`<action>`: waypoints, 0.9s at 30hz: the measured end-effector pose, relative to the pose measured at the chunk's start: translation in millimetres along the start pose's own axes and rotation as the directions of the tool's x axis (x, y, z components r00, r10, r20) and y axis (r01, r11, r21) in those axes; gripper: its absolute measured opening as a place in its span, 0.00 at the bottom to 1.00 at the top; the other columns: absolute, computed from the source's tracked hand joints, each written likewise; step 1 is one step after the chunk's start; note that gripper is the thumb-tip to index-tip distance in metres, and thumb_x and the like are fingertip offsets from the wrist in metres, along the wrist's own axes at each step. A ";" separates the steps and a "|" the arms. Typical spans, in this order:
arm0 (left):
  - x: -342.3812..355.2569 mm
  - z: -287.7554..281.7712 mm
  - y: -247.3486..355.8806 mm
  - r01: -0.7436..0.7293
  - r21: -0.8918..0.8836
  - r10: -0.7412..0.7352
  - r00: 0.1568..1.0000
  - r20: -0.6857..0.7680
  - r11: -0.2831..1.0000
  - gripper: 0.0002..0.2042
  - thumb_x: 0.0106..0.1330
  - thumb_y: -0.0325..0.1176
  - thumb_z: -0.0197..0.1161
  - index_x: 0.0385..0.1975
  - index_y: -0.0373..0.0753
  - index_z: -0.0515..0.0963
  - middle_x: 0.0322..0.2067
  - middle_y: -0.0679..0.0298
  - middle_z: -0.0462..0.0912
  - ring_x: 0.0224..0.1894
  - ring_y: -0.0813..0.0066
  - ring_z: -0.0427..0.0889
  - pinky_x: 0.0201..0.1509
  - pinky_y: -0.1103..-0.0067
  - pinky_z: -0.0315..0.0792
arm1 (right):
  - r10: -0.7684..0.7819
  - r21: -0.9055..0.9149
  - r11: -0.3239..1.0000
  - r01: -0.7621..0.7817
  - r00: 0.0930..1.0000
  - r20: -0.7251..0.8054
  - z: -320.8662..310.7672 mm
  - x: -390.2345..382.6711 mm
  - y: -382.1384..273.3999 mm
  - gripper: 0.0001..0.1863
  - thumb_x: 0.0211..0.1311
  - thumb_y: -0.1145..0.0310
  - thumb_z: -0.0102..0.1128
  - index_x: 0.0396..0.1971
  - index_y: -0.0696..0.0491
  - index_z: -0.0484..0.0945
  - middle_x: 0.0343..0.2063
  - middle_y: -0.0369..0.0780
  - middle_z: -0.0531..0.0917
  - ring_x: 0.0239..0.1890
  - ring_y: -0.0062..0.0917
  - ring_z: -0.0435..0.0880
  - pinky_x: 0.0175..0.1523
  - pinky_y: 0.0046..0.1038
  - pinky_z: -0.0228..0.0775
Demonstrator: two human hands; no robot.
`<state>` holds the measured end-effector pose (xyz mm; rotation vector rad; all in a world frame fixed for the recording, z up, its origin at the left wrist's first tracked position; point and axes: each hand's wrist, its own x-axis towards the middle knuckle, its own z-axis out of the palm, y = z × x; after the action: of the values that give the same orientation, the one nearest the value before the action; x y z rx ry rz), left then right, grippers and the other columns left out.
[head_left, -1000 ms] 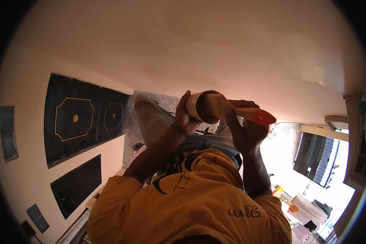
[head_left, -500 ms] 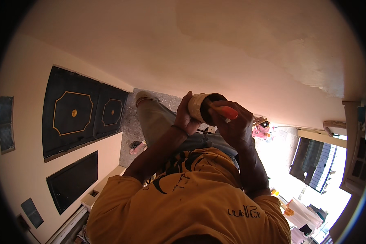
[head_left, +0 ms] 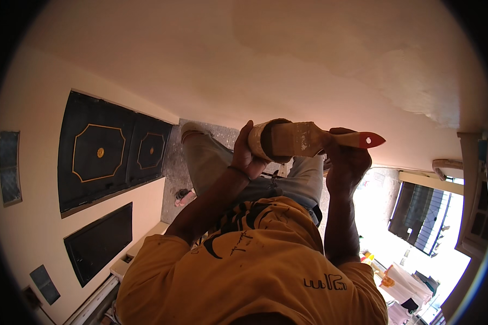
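Right hand grips paintbrush, seemingly over cup.

Under me I see my yellow shirt with dark marks on it, and my grey trousers going down to the speckled grey floor. On the floor, near the wall, lies a small pink thing, maybe a sandal; it is too small to tell. On the cream wall at my left is a black double door with thin gold frames. A window with dark bars is at my right, very bright.
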<state>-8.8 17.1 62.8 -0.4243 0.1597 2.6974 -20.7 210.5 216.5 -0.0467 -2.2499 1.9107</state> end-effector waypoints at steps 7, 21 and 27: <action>1.2 7.6 -1.1 0.014 -0.008 -0.014 1.000 -0.016 1.000 0.32 0.76 0.60 0.47 0.65 0.38 0.72 0.62 0.54 0.78 0.65 0.56 0.77 0.69 0.51 0.71 | 0.051 0.141 0.989 -0.031 0.989 -0.137 -1.1 -6.6 26.5 0.10 0.61 0.78 0.70 0.41 0.63 0.84 0.33 0.40 0.87 0.31 0.21 0.84 0.39 0.22 0.77; 3.1 -8.6 -7.1 -0.072 0.060 0.073 0.997 -0.012 0.996 0.27 0.78 0.54 0.49 0.59 0.34 0.74 0.55 0.53 0.82 0.59 0.58 0.81 0.66 0.63 0.75 | -0.365 -0.386 0.737 0.555 0.807 0.465 30.1 -8.8 17.9 0.10 0.55 0.69 0.76 0.37 0.52 0.86 0.30 0.40 0.89 0.29 0.31 0.91 0.35 0.30 0.83; 2.9 -7.8 -5.0 -0.052 0.070 0.054 0.998 -0.030 0.996 0.27 0.78 0.55 0.49 0.59 0.36 0.75 0.54 0.55 0.83 0.58 0.60 0.82 0.64 0.63 0.77 | -0.408 -0.309 0.775 0.552 0.810 0.422 23.7 -7.2 13.9 0.12 0.58 0.70 0.76 0.41 0.54 0.85 0.30 0.39 0.89 0.30 0.27 0.91 0.35 0.28 0.83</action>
<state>-7.2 21.4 54.2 -0.4487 0.2760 2.7291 -18.9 188.7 198.3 0.7867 -2.5100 1.2052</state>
